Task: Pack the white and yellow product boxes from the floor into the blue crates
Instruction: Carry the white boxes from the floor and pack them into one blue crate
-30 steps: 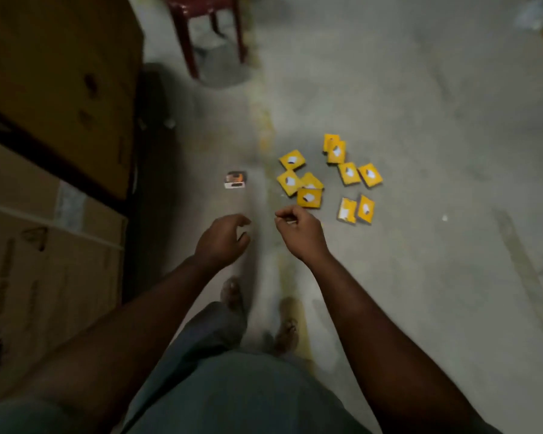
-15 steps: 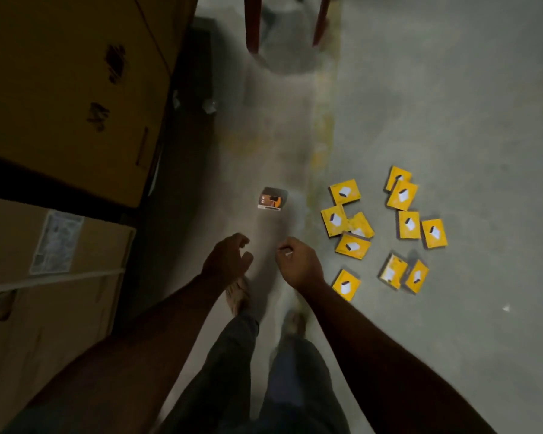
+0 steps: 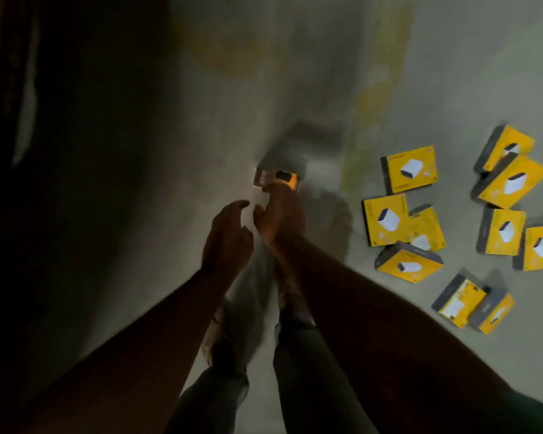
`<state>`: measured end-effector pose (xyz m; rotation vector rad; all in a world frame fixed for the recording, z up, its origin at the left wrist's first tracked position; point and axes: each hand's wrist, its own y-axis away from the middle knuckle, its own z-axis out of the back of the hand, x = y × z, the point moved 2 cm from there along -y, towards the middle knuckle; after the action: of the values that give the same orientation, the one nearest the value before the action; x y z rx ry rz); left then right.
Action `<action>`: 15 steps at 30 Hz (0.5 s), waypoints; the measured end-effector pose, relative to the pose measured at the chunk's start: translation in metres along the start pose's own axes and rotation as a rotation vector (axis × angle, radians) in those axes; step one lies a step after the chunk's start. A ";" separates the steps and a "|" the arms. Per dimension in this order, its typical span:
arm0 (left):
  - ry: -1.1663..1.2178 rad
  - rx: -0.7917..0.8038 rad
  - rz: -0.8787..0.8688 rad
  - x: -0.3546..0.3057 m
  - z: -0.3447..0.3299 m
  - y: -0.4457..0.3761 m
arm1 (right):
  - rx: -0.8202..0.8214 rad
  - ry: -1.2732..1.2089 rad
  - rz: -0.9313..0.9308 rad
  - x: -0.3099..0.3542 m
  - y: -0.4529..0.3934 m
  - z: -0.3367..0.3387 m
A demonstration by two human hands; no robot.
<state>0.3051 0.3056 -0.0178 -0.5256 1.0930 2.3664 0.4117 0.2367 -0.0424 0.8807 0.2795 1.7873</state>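
A lone small box (image 3: 278,179), white and orange-yellow on its side, lies on the concrete floor straight ahead. My right hand (image 3: 279,219) reaches down to it, and its fingertips touch the box's near edge with the thumb held apart. My left hand (image 3: 229,236) hovers just left of it, fingers loosely curled, holding nothing. Several yellow product boxes with a white picture lie scattered to the right, among them one (image 3: 409,169) nearest the lone box and one (image 3: 408,261) tilted on its side. No blue crate is in view.
Dark cardboard cartons (image 3: 0,151) line the left edge in shadow. A faded yellow floor stripe (image 3: 370,98) runs between the lone box and the scattered pile. My feet (image 3: 290,303) stand below the hands.
The view has dropped closer to the floor and shifted left. Both hands moved forward and down, and the right hand now touches the lone box.
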 end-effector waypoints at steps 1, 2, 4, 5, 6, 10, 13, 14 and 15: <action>0.009 0.012 0.015 0.012 -0.013 -0.015 | -0.050 0.065 0.047 -0.009 -0.019 -0.013; 0.014 0.016 0.031 0.024 -0.023 -0.028 | -0.104 0.151 0.099 -0.018 -0.036 -0.025; 0.030 0.000 0.062 0.045 -0.037 -0.046 | -0.154 0.326 0.162 -0.036 -0.064 -0.047; 0.044 -0.010 0.071 0.053 -0.042 -0.051 | -0.148 0.382 0.162 -0.044 -0.073 -0.055; 0.065 -0.018 0.079 0.060 -0.046 -0.054 | -0.156 0.429 0.159 -0.051 -0.080 -0.062; 0.150 -0.015 0.152 0.082 -0.050 -0.038 | -0.204 0.492 0.104 -0.063 -0.079 -0.078; 0.182 0.008 0.213 0.088 -0.041 -0.003 | -0.019 0.313 -0.030 -0.063 -0.045 -0.080; 0.188 0.016 0.236 0.086 -0.035 0.010 | 0.024 0.231 -0.091 -0.061 -0.027 -0.078; 0.186 0.023 0.265 0.085 -0.027 0.025 | 0.055 0.148 -0.134 -0.056 -0.006 -0.073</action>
<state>0.2263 0.2927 -0.0635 -0.6378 1.3437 2.5677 0.3752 0.2053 -0.1209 0.7516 0.4743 1.7292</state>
